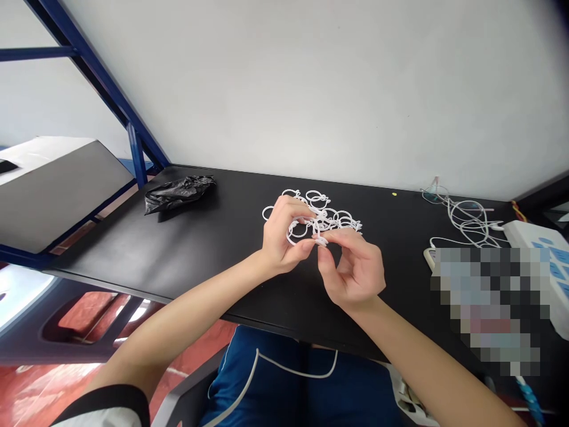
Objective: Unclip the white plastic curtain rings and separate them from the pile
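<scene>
My left hand (287,234) and my right hand (355,267) meet over the black table. Between their fingertips they pinch a small white plastic ring (320,241) with a tab on it. The left fingers curl round, and a white loop shows inside their curve; whether it is part of the held ring I cannot tell. The right thumb and forefinger close on the ring's near end. Just behind my hands lies a loose pile of similar white rings (329,223), partly hidden by my fingers.
A crumpled black plastic bag (180,194) lies at the table's left. At the right are eyeglasses (435,193), a coiled white cable (466,225), a pixelated phone (489,302) and a white box with blue markings (528,240). A pale wall (311,89) rises behind.
</scene>
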`<state>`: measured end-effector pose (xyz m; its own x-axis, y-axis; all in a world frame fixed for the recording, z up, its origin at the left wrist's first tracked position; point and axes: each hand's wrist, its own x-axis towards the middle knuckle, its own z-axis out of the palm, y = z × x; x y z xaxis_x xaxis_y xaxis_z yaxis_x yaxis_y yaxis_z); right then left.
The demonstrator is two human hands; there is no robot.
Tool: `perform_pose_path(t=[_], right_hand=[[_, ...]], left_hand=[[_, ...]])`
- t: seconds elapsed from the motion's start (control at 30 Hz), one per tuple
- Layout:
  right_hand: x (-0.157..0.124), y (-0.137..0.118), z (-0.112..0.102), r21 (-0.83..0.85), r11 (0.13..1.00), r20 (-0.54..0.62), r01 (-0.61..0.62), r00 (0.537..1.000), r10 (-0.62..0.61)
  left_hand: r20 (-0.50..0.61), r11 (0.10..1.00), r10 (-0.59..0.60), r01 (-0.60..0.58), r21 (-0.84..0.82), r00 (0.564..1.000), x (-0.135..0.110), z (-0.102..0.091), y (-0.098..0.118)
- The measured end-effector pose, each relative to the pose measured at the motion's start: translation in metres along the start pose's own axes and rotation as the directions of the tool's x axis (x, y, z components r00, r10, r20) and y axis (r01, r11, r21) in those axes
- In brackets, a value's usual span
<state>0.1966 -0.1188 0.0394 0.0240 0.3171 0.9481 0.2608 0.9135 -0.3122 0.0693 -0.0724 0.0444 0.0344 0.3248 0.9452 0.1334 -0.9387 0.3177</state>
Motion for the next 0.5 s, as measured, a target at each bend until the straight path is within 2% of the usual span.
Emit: perform_pose_path(t=[0.5], right_hand=[[-0.0041,0.0001,0.0032,0.035,0.999,0.001,0.012,1.000,-0.012]], left_hand=[[-0.020,0.996,0.026,-0.024,0.082,0.999,0.0041,0.0004,0.0060]])
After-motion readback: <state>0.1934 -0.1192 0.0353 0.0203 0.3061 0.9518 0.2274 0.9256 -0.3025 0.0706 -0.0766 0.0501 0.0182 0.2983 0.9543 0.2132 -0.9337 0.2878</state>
